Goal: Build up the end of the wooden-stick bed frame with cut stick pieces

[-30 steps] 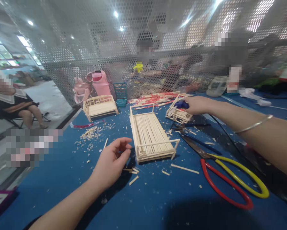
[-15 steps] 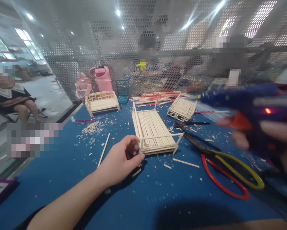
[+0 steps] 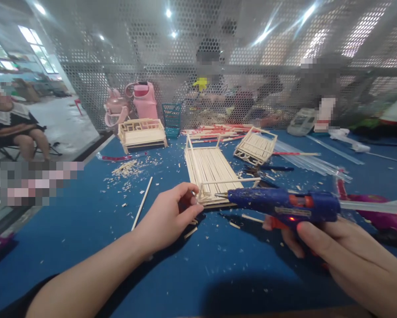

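Observation:
A small bed frame made of thin wooden sticks [image 3: 211, 163] stands on the blue table, with a slatted base and rails at its ends. The fingers and thumb of my left hand [image 3: 172, 216] close around its near left corner post. In my right hand [image 3: 344, 247] is a blue hot glue gun [image 3: 268, 201], its small light glowing red and a finger on the orange trigger. The gun's nozzle points left, close to the bed's near end; whether it touches the sticks I cannot tell. A clear glue stick [image 3: 367, 206] extends from the gun's back.
Behind stand a small stick bench [image 3: 142, 134] and another slatted stick piece [image 3: 256, 145]. Red and pale sticks [image 3: 221, 131] lie by the perforated screen [image 3: 119, 79]. Clear glue sticks [image 3: 304, 159], wood scraps [image 3: 127, 168] and a loose stick [image 3: 142, 203] lie about. A person [image 3: 16, 119] sits at left.
My right hand has brought the glue gun left and down, so its nozzle is by the bed's near end. The gun and hand now cover the scissors. My left hand stays at the corner.

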Action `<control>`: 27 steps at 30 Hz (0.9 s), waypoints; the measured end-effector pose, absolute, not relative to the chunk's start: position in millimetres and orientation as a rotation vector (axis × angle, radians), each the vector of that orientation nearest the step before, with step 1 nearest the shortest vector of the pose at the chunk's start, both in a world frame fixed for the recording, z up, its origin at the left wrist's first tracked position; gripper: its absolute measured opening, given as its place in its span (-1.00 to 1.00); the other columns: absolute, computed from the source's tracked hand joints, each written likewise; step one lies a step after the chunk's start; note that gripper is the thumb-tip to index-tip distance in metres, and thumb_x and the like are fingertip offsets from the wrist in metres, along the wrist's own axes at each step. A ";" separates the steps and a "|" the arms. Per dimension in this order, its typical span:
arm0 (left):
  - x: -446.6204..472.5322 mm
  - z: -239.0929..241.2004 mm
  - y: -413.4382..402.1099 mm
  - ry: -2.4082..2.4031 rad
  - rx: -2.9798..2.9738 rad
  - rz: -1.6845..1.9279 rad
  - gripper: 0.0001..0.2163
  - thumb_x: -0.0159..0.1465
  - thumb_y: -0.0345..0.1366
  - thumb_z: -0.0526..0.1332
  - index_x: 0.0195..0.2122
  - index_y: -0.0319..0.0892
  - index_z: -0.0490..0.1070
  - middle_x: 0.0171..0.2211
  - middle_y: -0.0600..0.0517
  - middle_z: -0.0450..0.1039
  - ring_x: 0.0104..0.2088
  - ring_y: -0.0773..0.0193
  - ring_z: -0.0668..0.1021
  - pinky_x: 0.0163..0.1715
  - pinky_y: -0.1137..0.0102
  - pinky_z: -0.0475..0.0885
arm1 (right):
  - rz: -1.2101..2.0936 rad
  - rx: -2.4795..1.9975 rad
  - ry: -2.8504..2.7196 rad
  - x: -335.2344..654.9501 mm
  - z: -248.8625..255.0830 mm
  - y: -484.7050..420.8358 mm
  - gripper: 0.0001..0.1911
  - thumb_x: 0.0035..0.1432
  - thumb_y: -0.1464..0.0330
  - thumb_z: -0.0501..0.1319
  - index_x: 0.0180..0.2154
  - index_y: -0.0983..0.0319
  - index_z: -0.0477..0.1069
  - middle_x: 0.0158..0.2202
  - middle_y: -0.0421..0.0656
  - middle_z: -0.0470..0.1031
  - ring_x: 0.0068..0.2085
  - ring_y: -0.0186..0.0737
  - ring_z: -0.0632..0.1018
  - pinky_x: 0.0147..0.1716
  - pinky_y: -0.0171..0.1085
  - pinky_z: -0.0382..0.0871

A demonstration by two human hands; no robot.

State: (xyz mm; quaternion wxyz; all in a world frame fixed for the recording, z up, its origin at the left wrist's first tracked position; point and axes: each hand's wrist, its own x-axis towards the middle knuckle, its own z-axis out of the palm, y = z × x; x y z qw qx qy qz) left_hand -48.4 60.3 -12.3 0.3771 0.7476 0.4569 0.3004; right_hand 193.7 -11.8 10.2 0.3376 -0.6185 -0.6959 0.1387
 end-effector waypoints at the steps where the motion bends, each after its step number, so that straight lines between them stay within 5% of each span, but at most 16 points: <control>1: -48.3 -12.1 60.3 1.166 1.909 0.770 -0.84 0.17 -0.31 0.16 -0.21 -0.16 0.30 -0.44 0.13 0.34 -0.49 0.41 0.37 -0.48 0.46 0.30 | 0.379 -1.632 -1.812 192.7 10.7 -11.0 -0.35 0.05 -0.13 -0.11 -0.81 0.13 0.26 -0.77 -0.15 0.37 -0.72 -0.20 0.41 -0.78 -0.27 0.26; 5: -47.7 -10.5 59.7 1.158 1.901 0.775 -0.84 0.17 -0.31 0.16 -0.21 -0.17 0.31 -0.44 0.12 0.35 -0.47 0.39 0.39 -0.46 0.45 0.31 | 0.398 -1.677 -1.825 190.0 9.4 -6.7 -0.34 0.05 -0.14 -0.13 -0.81 0.15 0.24 -0.80 -0.15 0.32 -0.77 -0.25 0.33 -0.84 -0.30 0.14; 27: -49.0 -12.2 60.1 1.158 1.931 0.774 -0.82 0.19 -0.30 0.16 -0.18 -0.16 0.30 -0.42 0.11 0.36 -0.45 0.38 0.40 -0.43 0.43 0.33 | 0.300 -1.515 -1.875 189.1 6.0 0.6 -0.39 0.14 -0.02 -0.06 -0.79 0.13 0.28 -0.81 -0.19 0.27 -0.74 -0.24 0.29 -0.76 -0.28 0.15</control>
